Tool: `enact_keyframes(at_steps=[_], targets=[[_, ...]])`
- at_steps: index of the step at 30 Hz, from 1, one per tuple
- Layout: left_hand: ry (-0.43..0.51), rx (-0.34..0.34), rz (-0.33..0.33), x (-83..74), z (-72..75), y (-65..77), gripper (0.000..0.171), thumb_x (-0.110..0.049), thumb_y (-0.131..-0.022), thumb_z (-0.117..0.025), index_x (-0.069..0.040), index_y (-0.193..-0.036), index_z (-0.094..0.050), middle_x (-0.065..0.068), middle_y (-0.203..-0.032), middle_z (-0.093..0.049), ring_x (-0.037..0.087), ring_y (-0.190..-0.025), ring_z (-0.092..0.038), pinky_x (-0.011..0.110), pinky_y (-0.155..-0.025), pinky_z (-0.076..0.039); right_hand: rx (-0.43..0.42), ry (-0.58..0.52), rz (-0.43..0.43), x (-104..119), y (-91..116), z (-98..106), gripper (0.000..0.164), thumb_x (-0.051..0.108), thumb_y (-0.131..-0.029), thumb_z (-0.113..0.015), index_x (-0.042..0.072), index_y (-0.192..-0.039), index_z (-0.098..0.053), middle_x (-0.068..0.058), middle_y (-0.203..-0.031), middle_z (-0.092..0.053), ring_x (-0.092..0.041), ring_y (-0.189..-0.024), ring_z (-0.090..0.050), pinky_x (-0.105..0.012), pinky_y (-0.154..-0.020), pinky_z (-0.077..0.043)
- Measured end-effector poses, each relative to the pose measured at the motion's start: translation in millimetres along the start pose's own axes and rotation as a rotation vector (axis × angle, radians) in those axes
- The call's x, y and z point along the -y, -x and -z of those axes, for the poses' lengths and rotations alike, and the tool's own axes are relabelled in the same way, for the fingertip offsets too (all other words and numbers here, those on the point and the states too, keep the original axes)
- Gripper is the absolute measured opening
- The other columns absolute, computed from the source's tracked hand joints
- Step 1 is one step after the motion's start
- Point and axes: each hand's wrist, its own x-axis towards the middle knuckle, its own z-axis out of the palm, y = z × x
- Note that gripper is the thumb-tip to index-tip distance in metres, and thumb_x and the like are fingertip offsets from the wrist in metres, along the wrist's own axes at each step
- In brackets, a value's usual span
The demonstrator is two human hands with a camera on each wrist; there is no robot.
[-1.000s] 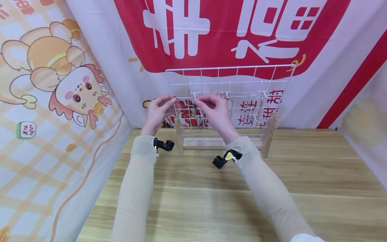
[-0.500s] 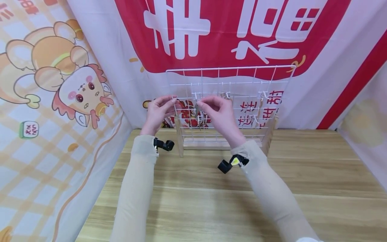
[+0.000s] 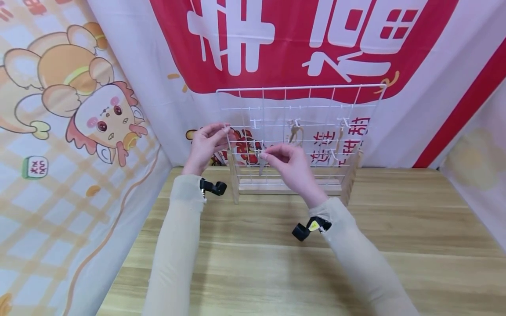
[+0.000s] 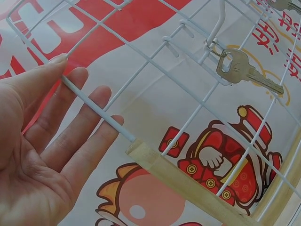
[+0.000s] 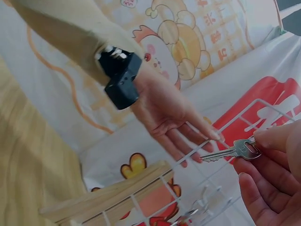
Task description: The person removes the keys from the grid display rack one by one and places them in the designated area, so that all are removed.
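Note:
My right hand point(image 3: 287, 160) is in front of the lower left of a white wire grid rack point(image 3: 302, 88). In the right wrist view it pinches a silver key point(image 5: 242, 149) by its ring, the blade pointing left. My left hand point(image 3: 204, 145) holds the rack's left side wire, with the thumb in front and the extended fingers behind, as the left wrist view shows. There, another key point(image 4: 235, 66) hangs by its ring from a white hook point(image 4: 218, 21). In the head view, my right fingertips partly cover the lower left hook.
The upper left hook point(image 3: 254, 123) carries no key. Keys hang on the middle hook point(image 3: 294, 125) and near the right one point(image 3: 344, 123). Wooden feet point(image 3: 234, 191) support the rack on a wood-grain table point(image 3: 257, 245). A printed cloth point(image 3: 170, 39) stands close behind.
My right hand has moved down and slightly right, from the upper left hook to the lower left one, leaving the upper hook bare. The left hand stays on the rack.

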Motion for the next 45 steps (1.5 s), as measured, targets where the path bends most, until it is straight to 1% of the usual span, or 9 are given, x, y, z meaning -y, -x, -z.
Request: enact_keyframes(at_steps=[5,12,15,19,22,27,31,36,45], targets=[[0.001,-0.005,-0.005,0.7,0.1,-0.4,0.04,-0.028,-0.096,-0.073,-0.004,-0.127,-0.068,0.028,-0.123,-0.065,0.034,-0.105,-0.071,0.041,-0.091,-0.059,0.034,-0.001,-0.053,-21.9,9.3,-5.9,0.012,0.023,-0.096,-0.074,0.015,-0.104,-0.075,0.001,-0.099,-0.073,-0.029,-0.093,-0.068,-0.038,-0.079,-0.058],[-0.007,-0.004,-0.002,-0.2,-0.1,0.0,0.034,-0.029,-0.096,-0.074,-0.01,-0.123,-0.07,0.026,-0.123,-0.066,0.037,-0.107,-0.069,0.04,-0.09,-0.06,0.062,-0.005,-0.099,-54.9,25.8,-19.7,0.012,0.014,-0.094,-0.075,0.008,-0.104,-0.075,-0.004,-0.097,-0.074,-0.022,-0.085,-0.068,-0.036,-0.077,-0.061],[-0.002,0.0,0.002,0.6,0.2,-0.3,0.033,-0.029,-0.096,-0.074,-0.01,-0.124,-0.07,0.028,-0.124,-0.064,0.036,-0.106,-0.07,0.04,-0.089,-0.06,0.088,-0.014,-0.137,-73.4,34.4,-28.7,0.01,0.011,-0.094,-0.075,0.007,-0.103,-0.075,-0.004,-0.095,-0.074,-0.023,-0.084,-0.068,-0.039,-0.079,-0.061],[-0.002,0.001,0.005,2.1,1.5,-1.1,0.034,-0.029,-0.096,-0.074,-0.011,-0.124,-0.07,0.03,-0.126,-0.063,0.032,-0.104,-0.071,0.038,-0.089,-0.06,0.128,-0.053,-0.196,-99.9,47.7,-41.4,0.009,0.009,-0.094,-0.075,0.006,-0.102,-0.075,-0.004,-0.093,-0.074,-0.024,-0.084,-0.068,-0.051,-0.083,-0.059],[-0.008,0.0,0.006,2.3,2.2,-0.8,0.035,-0.03,-0.095,-0.074,-0.011,-0.125,-0.07,0.027,-0.124,-0.065,0.03,-0.104,-0.071,0.037,-0.09,-0.06,0.141,-0.081,-0.229,-116.1,57.7,-49.7,0.009,0.007,-0.093,-0.074,0.003,-0.101,-0.075,-0.005,-0.092,-0.074,-0.025,-0.084,-0.069,-0.055,-0.085,-0.058],[-0.011,-0.003,0.005,2.2,1.7,-0.7,0.035,-0.03,-0.095,-0.075,-0.011,-0.125,-0.07,0.023,-0.122,-0.067,0.03,-0.104,-0.071,0.038,-0.091,-0.059,0.156,-0.054,-0.262,-132.9,72.3,-61.3,0.006,0.006,-0.094,-0.074,0.003,-0.099,-0.076,-0.003,-0.09,-0.074,-0.022,-0.082,-0.068,-0.04,-0.075,-0.061],[0.0,-0.001,0.007,2.0,0.4,-1.0,0.035,-0.029,-0.096,-0.074,-0.01,-0.124,-0.07,0.028,-0.125,-0.064,0.031,-0.104,-0.071,0.04,-0.091,-0.059,0.175,-0.031,-0.253,-144.4,79.2,-69.3,0.005,0.006,-0.094,-0.074,0.002,-0.097,-0.076,-0.004,-0.085,-0.073,-0.019,-0.073,-0.065,-0.027,-0.063,-0.057],[0.002,-0.009,0.018,2.3,0.3,-0.8,0.035,-0.029,-0.096,-0.074,-0.009,-0.125,-0.07,0.028,-0.125,-0.064,0.03,-0.104,-0.071,0.039,-0.091,-0.059,0.185,-0.012,-0.245,-152.2,81.7,-73.8,0.005,0.005,-0.093,-0.075,0.001,-0.096,-0.075,-0.005,-0.083,-0.072,-0.02,-0.068,-0.066,-0.028,-0.06,-0.058],[0.007,-0.004,0.011,2.1,0.4,-0.5,0.034,-0.03,-0.096,-0.073,-0.01,-0.124,-0.07,0.019,-0.12,-0.069,0.033,-0.107,-0.07,0.039,-0.092,-0.059,0.175,0.132,-0.204,-153.0,80.9,-74.5,0.006,0.01,-0.091,-0.079,0.005,-0.092,-0.076,0.002,-0.082,-0.071,-0.012,-0.071,-0.063,-0.025,-0.062,-0.056]])
